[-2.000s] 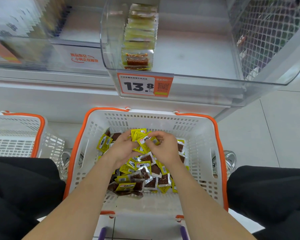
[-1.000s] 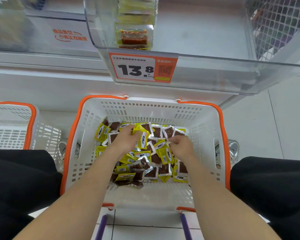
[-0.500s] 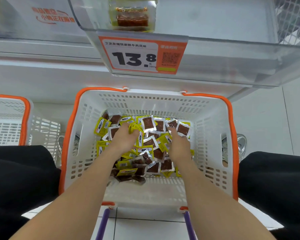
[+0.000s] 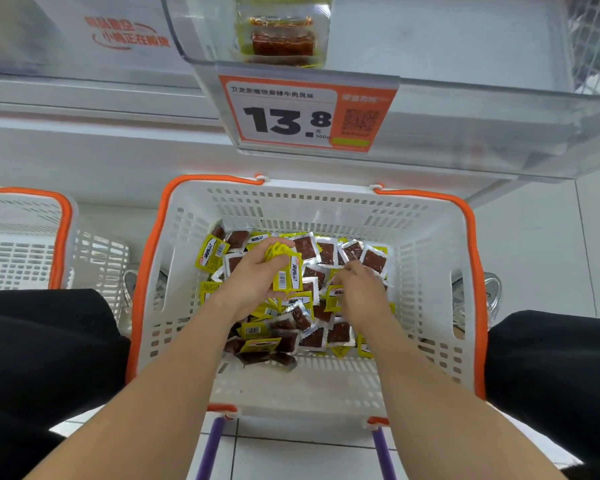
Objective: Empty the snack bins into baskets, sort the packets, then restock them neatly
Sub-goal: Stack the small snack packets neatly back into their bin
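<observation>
A person's bare arms reach down into a white basket [image 4: 326, 202] with an orange rim, which stands on the tiled floor [image 4: 534, 254] in front of a shop shelf. The left grip [image 4: 253, 282] is clamped around a small bundle of yellow packets [image 4: 286, 271], thumb on the near side and fingers curled over the top, with the bundle held just above the heap. The right grip [image 4: 361, 292] is just beside it, fingers curled down onto the loose snack packets [image 4: 312, 334]; whether it has closed on one cannot be told.

The loose packets, some showing yellow faces with barcodes and others clear faces with dark brown contents, lie jumbled over the far and middle parts of the basket floor. The strip nearest the person is bare.

Above the basket juts a clear plastic bin [image 4: 465, 133] with an orange and white price tag [image 4: 305, 112] reading 13.8 on its front edge. A short row of packets [image 4: 281, 39] lies inside it towards the left.

A second white basket [image 4: 59, 237] with an orange rim stands to the left. The person's knees in black trousers [image 4: 32, 358] flank the main basket, and two purple handles [image 4: 210, 448] hang at its near edge.
</observation>
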A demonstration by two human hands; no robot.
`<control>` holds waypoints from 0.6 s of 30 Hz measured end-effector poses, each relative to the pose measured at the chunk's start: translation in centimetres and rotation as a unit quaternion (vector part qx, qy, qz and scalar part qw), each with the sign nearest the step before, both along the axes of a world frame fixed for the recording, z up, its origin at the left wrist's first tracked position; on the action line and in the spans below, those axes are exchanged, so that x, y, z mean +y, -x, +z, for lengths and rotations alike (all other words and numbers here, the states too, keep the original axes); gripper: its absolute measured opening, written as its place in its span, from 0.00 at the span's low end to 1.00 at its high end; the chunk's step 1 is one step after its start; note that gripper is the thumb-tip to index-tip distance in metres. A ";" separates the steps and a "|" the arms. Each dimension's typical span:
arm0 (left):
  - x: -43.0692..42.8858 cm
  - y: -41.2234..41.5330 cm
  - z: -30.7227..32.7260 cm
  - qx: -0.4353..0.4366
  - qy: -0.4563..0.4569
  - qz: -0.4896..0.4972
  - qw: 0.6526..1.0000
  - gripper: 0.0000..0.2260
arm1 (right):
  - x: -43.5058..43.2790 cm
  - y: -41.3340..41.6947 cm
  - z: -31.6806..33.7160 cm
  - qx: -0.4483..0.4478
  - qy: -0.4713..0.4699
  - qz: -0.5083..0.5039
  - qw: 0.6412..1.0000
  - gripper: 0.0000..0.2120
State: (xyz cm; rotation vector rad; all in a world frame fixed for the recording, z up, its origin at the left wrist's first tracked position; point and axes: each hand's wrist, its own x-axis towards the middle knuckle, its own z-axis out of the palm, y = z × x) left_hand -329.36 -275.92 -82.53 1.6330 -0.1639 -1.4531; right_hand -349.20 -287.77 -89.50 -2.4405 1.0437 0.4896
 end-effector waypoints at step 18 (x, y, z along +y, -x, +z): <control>1.7 -0.1 0.9 -0.154 -0.011 0.057 0.986 0.11 | 3.7 -5.8 4.0 -0.261 -0.361 -0.333 0.831 0.17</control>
